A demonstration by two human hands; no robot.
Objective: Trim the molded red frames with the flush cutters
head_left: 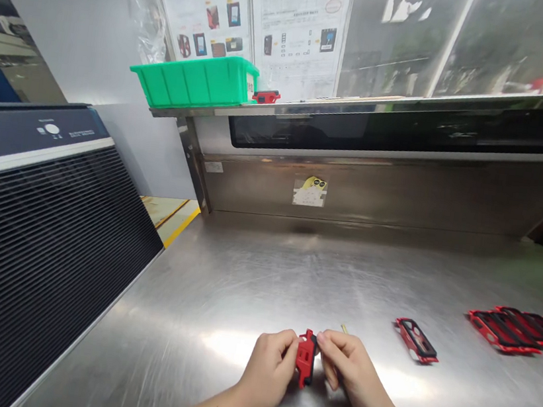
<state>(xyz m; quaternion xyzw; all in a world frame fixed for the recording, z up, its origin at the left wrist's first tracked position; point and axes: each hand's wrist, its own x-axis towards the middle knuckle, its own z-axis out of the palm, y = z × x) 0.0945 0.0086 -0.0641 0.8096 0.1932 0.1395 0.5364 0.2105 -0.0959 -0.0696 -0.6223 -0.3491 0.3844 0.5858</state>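
Left: black ribbed unit (pixel 45 247) beside steel bench (pixel 244 260); green bin (pixel 197 83) on far shelf (pixel 198 112). Near centre: left hand (pixel 270 367) grips red-and-black part (pixel 304 360) over the bench — black side to right. Right hand (pixel 352 368): fingertips at part's far right edge; pinching or only touching, cannot tell. Thin yellowish piece (pixel 344 328) just beyond. Farther right — one similar part (pixel 416 341), then a cluster of such parts (pixel 519 331).
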